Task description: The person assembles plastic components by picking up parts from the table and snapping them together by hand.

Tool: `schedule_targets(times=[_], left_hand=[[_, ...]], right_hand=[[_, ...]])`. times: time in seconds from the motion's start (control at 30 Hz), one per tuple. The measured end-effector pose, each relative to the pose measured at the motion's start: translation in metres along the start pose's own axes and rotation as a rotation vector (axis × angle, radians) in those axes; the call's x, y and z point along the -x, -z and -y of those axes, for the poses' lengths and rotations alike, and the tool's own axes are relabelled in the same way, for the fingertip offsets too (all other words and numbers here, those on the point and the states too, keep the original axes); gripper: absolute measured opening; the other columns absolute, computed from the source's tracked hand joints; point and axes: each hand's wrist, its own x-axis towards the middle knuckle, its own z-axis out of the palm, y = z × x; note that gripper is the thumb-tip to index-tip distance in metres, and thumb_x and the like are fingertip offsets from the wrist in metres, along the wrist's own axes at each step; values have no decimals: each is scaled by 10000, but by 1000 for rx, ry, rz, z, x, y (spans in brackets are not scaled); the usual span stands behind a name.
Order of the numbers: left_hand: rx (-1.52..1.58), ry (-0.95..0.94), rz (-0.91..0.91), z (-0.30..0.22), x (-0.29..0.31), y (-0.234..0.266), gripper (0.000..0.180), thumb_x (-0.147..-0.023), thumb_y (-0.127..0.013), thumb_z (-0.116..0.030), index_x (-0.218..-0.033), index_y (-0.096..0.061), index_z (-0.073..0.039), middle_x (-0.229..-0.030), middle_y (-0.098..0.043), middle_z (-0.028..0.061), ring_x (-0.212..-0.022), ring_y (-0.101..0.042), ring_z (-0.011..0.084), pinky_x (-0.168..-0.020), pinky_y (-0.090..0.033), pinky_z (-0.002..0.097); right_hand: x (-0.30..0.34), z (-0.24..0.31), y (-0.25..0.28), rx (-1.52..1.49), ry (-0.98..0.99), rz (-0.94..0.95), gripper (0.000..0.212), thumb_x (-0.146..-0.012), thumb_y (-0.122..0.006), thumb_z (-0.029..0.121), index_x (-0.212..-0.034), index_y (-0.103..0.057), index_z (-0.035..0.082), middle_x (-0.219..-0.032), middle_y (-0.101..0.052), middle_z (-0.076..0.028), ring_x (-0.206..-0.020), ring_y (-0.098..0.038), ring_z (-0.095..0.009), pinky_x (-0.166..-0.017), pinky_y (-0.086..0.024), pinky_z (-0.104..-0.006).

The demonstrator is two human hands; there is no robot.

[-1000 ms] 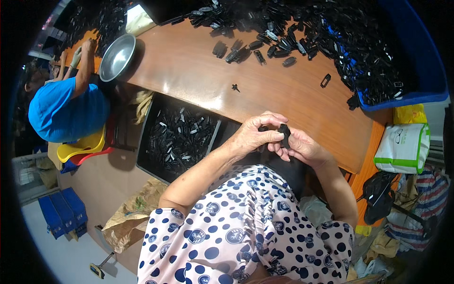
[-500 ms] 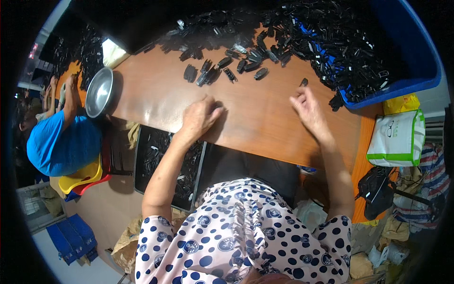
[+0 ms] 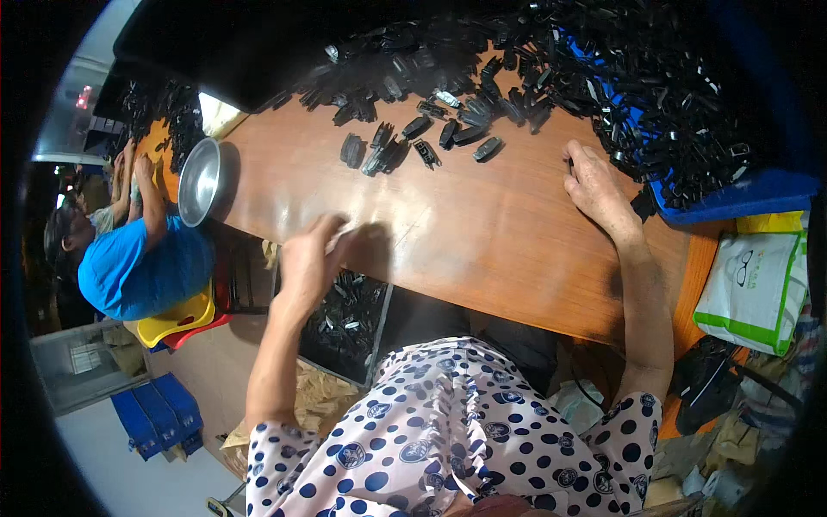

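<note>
On the right of the wooden table, my right hand [image 3: 598, 188] is closed on a small black part [image 3: 568, 164], mostly hidden by the fingers. Left of centre, my left hand [image 3: 310, 256] is raised by the table's near edge, its fingers smeared by motion. Nothing shows clearly between them. Beyond the hands lies a loose pile of small black plastic buckle-like pieces [image 3: 488, 149], some with shiny tops. A black tray [image 3: 379, 345] of similar pieces stands lower down, beside my left forearm.
At the right, a blue bin [image 3: 732, 202] is heaped with black pieces, beside a white-and-green bag [image 3: 749, 284]. A metal bowl [image 3: 200, 183] sits at the table's left edge. A co-worker in a blue shirt [image 3: 142, 267] works at the far left.
My left hand has moved left and toward me, lifting off the tabletop. My right hand has shifted right, nearer the blue bin. The whole view has turned slightly.
</note>
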Motion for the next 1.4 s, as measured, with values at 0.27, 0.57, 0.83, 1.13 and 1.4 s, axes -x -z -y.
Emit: schedule_targets(times=[0.27,0.57,0.83,1.13,1.4], left_hand=[[-105,-593,14,-110,-120,-79,273,-866,-552,-77,-1132,-589,-124,-1051,-617,157,-838,-659,304,-679,-518,379],[-247,-745,76,-100,-121,-78,159,-818,-532,-40,-970,-573,-66,-949,-617,107,-864,-644,299,-688,-513,399],[686,-275,207,-78,-36,-93,163,-918,-598,-153,-947,-526,-10,-745,-605,94,-646,-623,180,-568,-479,308],[1034,-406,-25,-76,23,-87,317,-878,-648,-57,-1181,-563,-14,-896,-637,45,-764,-612,96,-687,-503,228],[803,-569,-50,-89,31,-51,264,-844,-625,-9,-1106,-595,-7,-936,-636,141,-822,-621,254,-724,-495,318]], right_hand=[[25,22,13,-769,-246,93,390,-868,-579,38,-1237,-466,91,-924,-573,-37,-799,-591,-103,-655,-488,-252],[66,26,-24,-1123,-261,19,130,-852,-663,61,-853,-533,58,-846,-630,-35,-717,-592,-92,-642,-492,-240],[95,95,-26,-1630,-209,-91,170,-848,-647,-2,-970,-545,58,-961,-620,-53,-875,-601,-125,-790,-493,-264],[104,147,-29,-1814,-108,7,162,-844,-646,-27,-967,-566,41,-968,-618,-63,-878,-617,-123,-770,-538,-238],[117,155,-2,-1486,-188,-40,195,-812,-675,5,-974,-569,27,-875,-635,-77,-724,-641,-143,-681,-556,-262]])
